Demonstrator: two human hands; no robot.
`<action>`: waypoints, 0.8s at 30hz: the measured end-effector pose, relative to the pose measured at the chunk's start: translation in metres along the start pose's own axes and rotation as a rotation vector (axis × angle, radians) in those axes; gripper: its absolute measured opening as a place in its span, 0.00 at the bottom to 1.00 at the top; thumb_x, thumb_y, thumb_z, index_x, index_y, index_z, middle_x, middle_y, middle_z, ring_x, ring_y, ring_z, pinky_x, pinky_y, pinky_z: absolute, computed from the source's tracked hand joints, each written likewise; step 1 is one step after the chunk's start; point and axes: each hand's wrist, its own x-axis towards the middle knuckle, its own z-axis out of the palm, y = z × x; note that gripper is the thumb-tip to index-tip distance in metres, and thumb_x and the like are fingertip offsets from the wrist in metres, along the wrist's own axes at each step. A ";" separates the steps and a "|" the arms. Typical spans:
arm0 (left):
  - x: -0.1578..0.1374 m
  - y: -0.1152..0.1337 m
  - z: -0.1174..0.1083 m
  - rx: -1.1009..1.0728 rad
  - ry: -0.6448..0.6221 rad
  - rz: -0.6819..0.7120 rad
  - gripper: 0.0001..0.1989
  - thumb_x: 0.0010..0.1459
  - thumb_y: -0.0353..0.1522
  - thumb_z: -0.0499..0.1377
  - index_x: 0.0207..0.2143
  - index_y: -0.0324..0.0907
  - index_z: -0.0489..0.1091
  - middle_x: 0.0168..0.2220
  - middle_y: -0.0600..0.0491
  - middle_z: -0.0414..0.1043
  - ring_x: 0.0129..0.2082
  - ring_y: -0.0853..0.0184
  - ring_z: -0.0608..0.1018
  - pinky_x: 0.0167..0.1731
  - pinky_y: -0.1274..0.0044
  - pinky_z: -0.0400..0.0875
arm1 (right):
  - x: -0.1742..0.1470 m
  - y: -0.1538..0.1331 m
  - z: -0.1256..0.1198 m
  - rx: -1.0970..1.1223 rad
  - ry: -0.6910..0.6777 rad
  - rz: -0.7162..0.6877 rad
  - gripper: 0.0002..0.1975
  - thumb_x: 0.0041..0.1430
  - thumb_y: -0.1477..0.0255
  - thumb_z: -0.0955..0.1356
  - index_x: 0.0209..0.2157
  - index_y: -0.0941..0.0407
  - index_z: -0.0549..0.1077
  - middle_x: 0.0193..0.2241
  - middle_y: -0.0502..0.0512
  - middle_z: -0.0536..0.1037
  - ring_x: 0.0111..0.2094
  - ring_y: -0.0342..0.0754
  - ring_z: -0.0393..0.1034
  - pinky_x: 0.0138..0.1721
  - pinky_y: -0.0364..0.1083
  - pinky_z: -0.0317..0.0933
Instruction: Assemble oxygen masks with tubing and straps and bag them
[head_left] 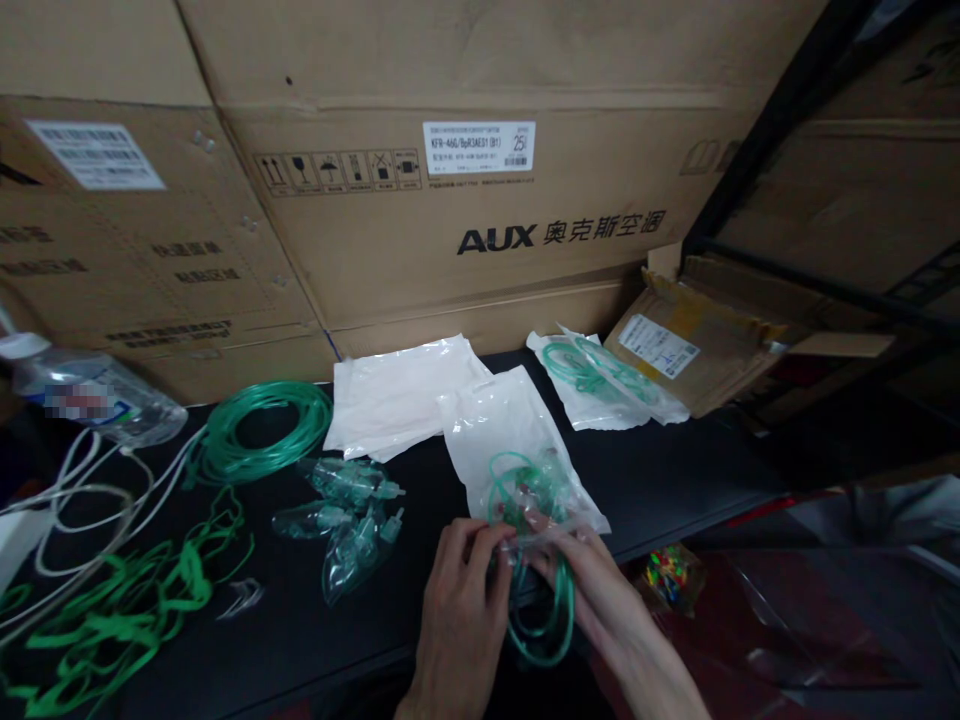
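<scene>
While fingers (454,550) hold green tubing (541,660), the carton (375,240) reads "AUX".

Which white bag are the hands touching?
The middle bag, with green tubing at its near end between the left hand and right hand. The flat bags on the left and filled bags on the right lie untouched.

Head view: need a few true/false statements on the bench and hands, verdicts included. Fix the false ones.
1. The left hand and right hand are both at a white pouch. True.
2. All the green tubing near the hands is inside that pouch. False: loops show below the hands, outside it.
3. The coiled tubing lies right of the clear greenish pieces. False: it lies to their left.
4. The small carton bears a white label. True.
5. The bottle stands upright. False: it is tipped, cap toward the left.
</scene>
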 end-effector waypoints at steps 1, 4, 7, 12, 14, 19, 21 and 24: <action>0.002 -0.005 0.002 -0.007 0.011 -0.017 0.11 0.67 0.24 0.55 0.44 0.45 0.73 0.38 0.51 0.73 0.36 0.63 0.80 0.36 0.71 0.80 | -0.003 -0.001 -0.003 0.004 -0.019 0.008 0.26 0.41 0.70 0.84 0.43 0.59 0.79 0.37 0.57 0.86 0.40 0.55 0.82 0.42 0.50 0.76; 0.007 -0.016 0.005 -0.011 0.035 -0.039 0.10 0.66 0.24 0.55 0.43 0.45 0.74 0.37 0.52 0.73 0.35 0.64 0.81 0.34 0.73 0.79 | -0.010 0.000 -0.009 0.012 -0.049 0.009 0.28 0.42 0.73 0.83 0.47 0.59 0.79 0.38 0.59 0.87 0.45 0.60 0.82 0.49 0.55 0.75; 0.009 -0.014 0.002 -0.024 0.050 -0.037 0.09 0.67 0.25 0.56 0.42 0.45 0.74 0.35 0.53 0.72 0.32 0.66 0.80 0.33 0.75 0.78 | -0.011 0.004 -0.011 0.036 0.019 -0.046 0.32 0.43 0.72 0.82 0.52 0.56 0.78 0.40 0.57 0.87 0.48 0.57 0.81 0.52 0.52 0.74; 0.001 0.001 0.002 -0.045 0.111 -0.088 0.06 0.68 0.29 0.58 0.42 0.46 0.75 0.38 0.52 0.70 0.36 0.64 0.78 0.35 0.73 0.78 | -0.001 0.012 -0.011 0.054 0.067 -0.064 0.34 0.46 0.72 0.81 0.56 0.53 0.76 0.40 0.54 0.87 0.44 0.56 0.83 0.50 0.52 0.76; -0.002 0.002 0.006 -0.032 0.138 -0.108 0.05 0.67 0.29 0.58 0.41 0.46 0.74 0.41 0.50 0.69 0.39 0.62 0.79 0.37 0.71 0.79 | 0.002 0.014 -0.009 0.068 0.056 -0.054 0.30 0.47 0.70 0.81 0.54 0.53 0.77 0.40 0.54 0.87 0.43 0.56 0.83 0.50 0.52 0.75; -0.001 -0.007 0.017 -0.021 0.166 -0.099 0.06 0.67 0.26 0.55 0.38 0.44 0.71 0.39 0.51 0.70 0.38 0.63 0.79 0.37 0.71 0.79 | -0.004 0.013 0.000 0.105 -0.022 -0.008 0.21 0.47 0.70 0.82 0.44 0.57 0.81 0.41 0.57 0.87 0.51 0.59 0.80 0.57 0.55 0.72; 0.002 -0.010 0.018 -0.017 0.171 -0.114 0.06 0.68 0.27 0.56 0.38 0.44 0.71 0.39 0.51 0.70 0.37 0.64 0.79 0.36 0.73 0.79 | -0.013 0.010 0.000 0.107 -0.071 0.024 0.19 0.49 0.71 0.81 0.43 0.57 0.81 0.43 0.58 0.87 0.54 0.60 0.78 0.59 0.56 0.69; 0.005 -0.012 0.019 -0.010 0.179 -0.138 0.06 0.68 0.28 0.56 0.37 0.44 0.71 0.39 0.51 0.69 0.36 0.65 0.79 0.35 0.74 0.78 | -0.027 0.007 -0.009 0.017 -0.046 0.046 0.22 0.51 0.68 0.81 0.48 0.56 0.80 0.48 0.59 0.86 0.56 0.58 0.78 0.60 0.52 0.68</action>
